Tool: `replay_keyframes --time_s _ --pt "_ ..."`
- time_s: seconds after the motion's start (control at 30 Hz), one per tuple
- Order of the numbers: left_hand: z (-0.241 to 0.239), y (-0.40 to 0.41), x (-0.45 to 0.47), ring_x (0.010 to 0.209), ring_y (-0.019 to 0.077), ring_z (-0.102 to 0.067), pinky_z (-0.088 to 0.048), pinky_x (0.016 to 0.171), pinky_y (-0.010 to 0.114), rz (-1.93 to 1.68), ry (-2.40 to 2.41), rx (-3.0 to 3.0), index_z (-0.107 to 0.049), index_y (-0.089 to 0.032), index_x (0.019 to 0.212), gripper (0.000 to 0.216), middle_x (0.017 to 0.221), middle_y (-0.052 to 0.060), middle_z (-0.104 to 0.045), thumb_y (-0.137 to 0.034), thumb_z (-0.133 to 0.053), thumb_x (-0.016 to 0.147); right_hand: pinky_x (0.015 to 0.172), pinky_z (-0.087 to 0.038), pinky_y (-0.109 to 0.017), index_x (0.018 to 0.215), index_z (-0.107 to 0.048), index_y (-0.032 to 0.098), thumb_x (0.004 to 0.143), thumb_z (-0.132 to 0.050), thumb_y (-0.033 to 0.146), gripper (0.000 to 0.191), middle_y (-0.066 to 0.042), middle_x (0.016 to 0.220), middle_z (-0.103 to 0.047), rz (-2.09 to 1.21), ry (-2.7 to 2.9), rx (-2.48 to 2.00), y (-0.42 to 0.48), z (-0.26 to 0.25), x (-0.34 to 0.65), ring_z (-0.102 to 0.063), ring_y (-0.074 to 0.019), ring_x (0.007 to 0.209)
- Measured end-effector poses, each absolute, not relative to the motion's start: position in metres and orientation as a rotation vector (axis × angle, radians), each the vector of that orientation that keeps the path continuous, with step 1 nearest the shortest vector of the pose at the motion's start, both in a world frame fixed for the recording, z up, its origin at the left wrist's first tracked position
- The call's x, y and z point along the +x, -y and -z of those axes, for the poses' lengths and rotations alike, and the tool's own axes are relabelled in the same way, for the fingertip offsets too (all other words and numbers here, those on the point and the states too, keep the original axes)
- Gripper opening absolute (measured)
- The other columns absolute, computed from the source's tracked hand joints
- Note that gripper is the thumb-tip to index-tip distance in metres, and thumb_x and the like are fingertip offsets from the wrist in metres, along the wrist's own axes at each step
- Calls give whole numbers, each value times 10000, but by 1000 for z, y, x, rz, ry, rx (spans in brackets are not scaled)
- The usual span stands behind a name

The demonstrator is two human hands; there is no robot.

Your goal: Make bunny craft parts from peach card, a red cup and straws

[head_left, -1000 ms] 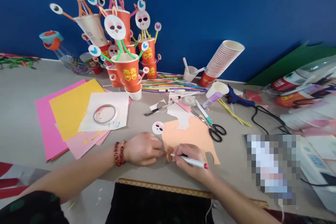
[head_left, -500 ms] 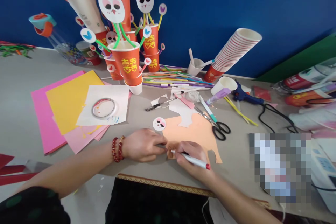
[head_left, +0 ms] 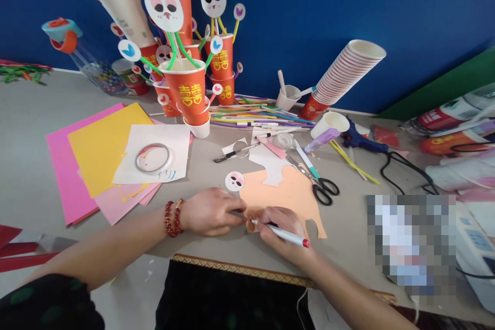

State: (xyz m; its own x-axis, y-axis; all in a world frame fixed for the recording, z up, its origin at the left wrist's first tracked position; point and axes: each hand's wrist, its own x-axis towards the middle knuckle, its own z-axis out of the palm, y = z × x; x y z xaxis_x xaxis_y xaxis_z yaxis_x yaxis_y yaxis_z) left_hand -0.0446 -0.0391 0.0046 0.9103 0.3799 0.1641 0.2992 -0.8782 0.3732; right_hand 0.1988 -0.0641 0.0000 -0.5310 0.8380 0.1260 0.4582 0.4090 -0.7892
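My right hand (head_left: 284, 227) is closed around a white marker with a red end (head_left: 290, 235). Its tip touches the lower left corner of a peach paper sheet (head_left: 286, 196), where dark, looped outlines are drawn. At that sheet's left edge, my left hand (head_left: 212, 212) has curled fingers, with thumb and forefinger against the paper; the exact contact is partly hidden. Just above lies a small white paper disc with a drawn animal face (head_left: 234, 181). Black-handled scissors (head_left: 324, 190) rest over the sheet's upper right side, beside a white paper scrap (head_left: 273, 172).
Coloured paper sheets (head_left: 87, 165) lie at left under a tape roll (head_left: 152, 158). Decorated red paper cups (head_left: 189, 90) stand behind, near chenille stems (head_left: 247, 116). A leaning cup stack (head_left: 344, 80), a blue glue gun (head_left: 363, 140) and its cord are at right.
More of the drawn outlines shows beside the marker tip. Both hands stay nearly in the same place, and the view has shifted very slightly.
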Motion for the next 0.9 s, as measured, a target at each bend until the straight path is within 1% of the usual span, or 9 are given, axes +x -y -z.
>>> replay_keyframes --time_s 0.2,0.5,0.73,0.9 --pt "-5 39 -44 811 212 -600 -469 716 366 -334 -507 2723 -614 -212 1027 200 1124 95 -625 -230 -539 843 569 -428 -238 668 -461 236 793 -512 153 159 27 630 -645 -1003 2151 -1083 64 2 200 -590 -141 559" --pt "-6 39 -45 775 204 -598 -475 693 361 -374 -499 2712 -612 -211 1015 191 1100 91 -618 -228 -554 833 543 -410 -235 666 -447 238 778 -502 142 157 30 624 -637 -1020 2137 -1080 64 1 200 -559 -133 528" --pt "-6 39 -45 792 216 -594 -474 707 366 -319 -496 2727 -627 -209 1029 206 1125 108 -628 -257 -532 853 541 -405 -227 658 -444 234 775 -504 134 165 25 633 -639 -996 2142 -1078 64 0 199 -574 -135 546" --pt "-6 39 -44 805 218 -596 -471 712 367 -292 -511 2744 -633 -210 1027 212 1123 107 -635 -232 -501 862 540 -408 -225 657 -451 232 792 -519 144 176 27 632 -632 -1008 2141 -1098 65 3 201 -571 -132 544"
